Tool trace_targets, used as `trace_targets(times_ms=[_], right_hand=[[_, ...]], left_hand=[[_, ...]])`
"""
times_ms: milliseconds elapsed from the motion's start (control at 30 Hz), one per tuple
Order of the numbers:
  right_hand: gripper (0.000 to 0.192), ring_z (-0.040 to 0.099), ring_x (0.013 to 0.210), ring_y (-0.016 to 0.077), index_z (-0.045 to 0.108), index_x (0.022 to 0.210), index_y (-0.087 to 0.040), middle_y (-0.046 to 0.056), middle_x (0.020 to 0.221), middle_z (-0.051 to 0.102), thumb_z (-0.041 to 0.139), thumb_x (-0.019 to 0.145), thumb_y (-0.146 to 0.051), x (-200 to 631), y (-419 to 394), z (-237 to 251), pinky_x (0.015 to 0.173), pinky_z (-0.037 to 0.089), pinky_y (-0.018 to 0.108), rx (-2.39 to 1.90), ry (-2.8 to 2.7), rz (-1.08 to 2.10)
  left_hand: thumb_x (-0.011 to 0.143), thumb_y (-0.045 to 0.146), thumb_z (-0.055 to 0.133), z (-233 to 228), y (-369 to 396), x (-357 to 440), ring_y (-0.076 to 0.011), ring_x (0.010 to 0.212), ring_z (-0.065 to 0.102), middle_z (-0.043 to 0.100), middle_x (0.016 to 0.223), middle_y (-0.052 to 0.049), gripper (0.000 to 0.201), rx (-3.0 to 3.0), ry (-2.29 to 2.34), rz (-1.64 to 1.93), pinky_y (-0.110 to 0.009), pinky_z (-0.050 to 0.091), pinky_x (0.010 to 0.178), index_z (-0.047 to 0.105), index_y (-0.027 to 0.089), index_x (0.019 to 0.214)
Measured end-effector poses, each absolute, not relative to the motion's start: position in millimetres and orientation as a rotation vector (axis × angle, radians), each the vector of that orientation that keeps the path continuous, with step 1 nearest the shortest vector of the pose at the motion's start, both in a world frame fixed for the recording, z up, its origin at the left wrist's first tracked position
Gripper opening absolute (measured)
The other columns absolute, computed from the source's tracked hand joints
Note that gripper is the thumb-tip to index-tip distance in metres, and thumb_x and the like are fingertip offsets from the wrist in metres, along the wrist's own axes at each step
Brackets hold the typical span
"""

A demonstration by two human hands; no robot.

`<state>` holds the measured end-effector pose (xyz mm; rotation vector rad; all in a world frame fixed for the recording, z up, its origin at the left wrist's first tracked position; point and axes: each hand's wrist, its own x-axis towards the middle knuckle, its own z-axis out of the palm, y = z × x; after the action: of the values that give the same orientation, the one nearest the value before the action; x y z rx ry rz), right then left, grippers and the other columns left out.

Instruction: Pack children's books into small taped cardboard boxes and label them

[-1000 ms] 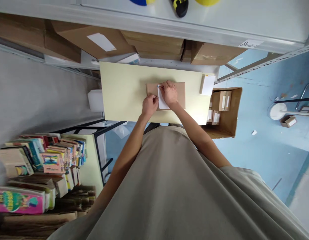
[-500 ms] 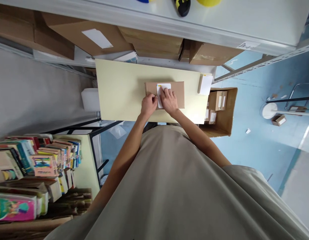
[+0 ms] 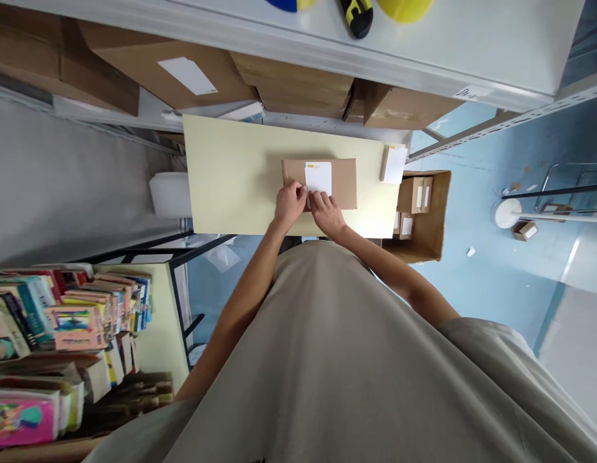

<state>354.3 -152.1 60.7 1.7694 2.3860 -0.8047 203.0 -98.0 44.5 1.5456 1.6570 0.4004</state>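
Note:
A closed cardboard box (image 3: 344,184) lies on the pale yellow tabletop (image 3: 231,173). On its upper face is a white label (image 3: 318,177) with a small yellow mark at its top left corner. My left hand (image 3: 291,204) is closed in a pinch at the label's lower left edge. Close beside it, my right hand (image 3: 326,212) has its fingers bent together over the label's lower edge. The fingertips of both hands partly cover that edge.
A stack of white labels (image 3: 394,164) sits at the table's right end. Beyond it stands an open carton (image 3: 436,218) with several small boxes. A shelf (image 3: 453,58) with large cartons (image 3: 298,83) runs along the back. Books (image 3: 81,325) fill the lower left.
My right hand has slid down from the label's middle to its lower edge, uncovering most of the label. My left hand stays pinched at the left edge.

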Motion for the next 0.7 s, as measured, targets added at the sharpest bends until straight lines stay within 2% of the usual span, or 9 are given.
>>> trace_targets(times_ms=[267,367,467,567,667,700], right_hand=[[0.059,0.060,0.139,0.0431,0.055,0.171,-0.007,0.032,0.151,0.067,0.036,0.116,-0.014,336.1,-121.3,41.0,0.115,0.055,0.061,2.093,2.312,-0.733],[0.056,0.061,0.136,0.0430,0.063,0.162,-0.006,0.033,0.147,0.069,0.036,0.114,-0.012,322.2,-126.3,40.8,0.112,0.056,0.061,2.129,2.282,-0.719],[0.047,0.063,0.134,0.0410,0.074,0.145,-0.008,0.031,0.142,0.072,0.040,0.114,-0.013,332.3,-136.9,47.8,0.113,0.058,0.058,2.040,2.289,-0.758],[0.039,0.066,0.133,0.0413,0.079,0.131,-0.010,0.028,0.143,0.073,0.046,0.114,-0.022,385.4,-145.0,53.3,0.117,0.057,0.061,2.191,2.277,-0.763],[0.049,0.067,0.138,0.0404,0.072,0.148,-0.010,0.030,0.153,0.069,0.042,0.112,-0.022,455.9,-157.0,49.5,0.123,0.054,0.065,2.798,1.970,-0.659],[0.051,0.070,0.135,0.0396,0.070,0.152,-0.009,0.031,0.152,0.069,0.044,0.110,-0.023,473.4,-163.2,45.6,0.122,0.056,0.064,2.931,1.803,-0.728]], left_hand=[[0.107,0.020,0.061,38.7,-98.2,199.0,-0.0296,0.107,0.077,0.083,0.107,-0.013,0.024,1.590,1.607,0.410,-0.041,0.057,0.105,0.061,0.027,0.084],[0.108,0.022,0.061,38.9,-97.3,201.1,-0.0297,0.107,0.078,0.084,0.106,-0.013,0.025,1.586,1.601,0.416,-0.041,0.057,0.105,0.061,0.027,0.083],[0.108,0.024,0.060,39.9,-97.2,196.1,-0.0279,0.107,0.079,0.085,0.109,-0.012,0.024,1.575,1.569,0.423,-0.038,0.058,0.105,0.063,0.027,0.085],[0.107,0.021,0.056,35.0,-102.7,173.2,-0.0239,0.106,0.081,0.086,0.114,-0.010,0.017,1.467,1.565,0.488,-0.035,0.059,0.103,0.070,0.025,0.099],[0.100,0.016,0.056,22.7,-115.3,140.9,-0.0228,0.108,0.082,0.087,0.119,-0.011,0.030,1.315,1.681,0.518,-0.035,0.062,0.103,0.072,0.024,0.124],[0.096,0.014,0.058,18.1,-120.2,132.3,-0.0234,0.107,0.083,0.087,0.123,-0.012,0.037,1.277,1.702,0.479,-0.037,0.063,0.103,0.071,0.023,0.129]])
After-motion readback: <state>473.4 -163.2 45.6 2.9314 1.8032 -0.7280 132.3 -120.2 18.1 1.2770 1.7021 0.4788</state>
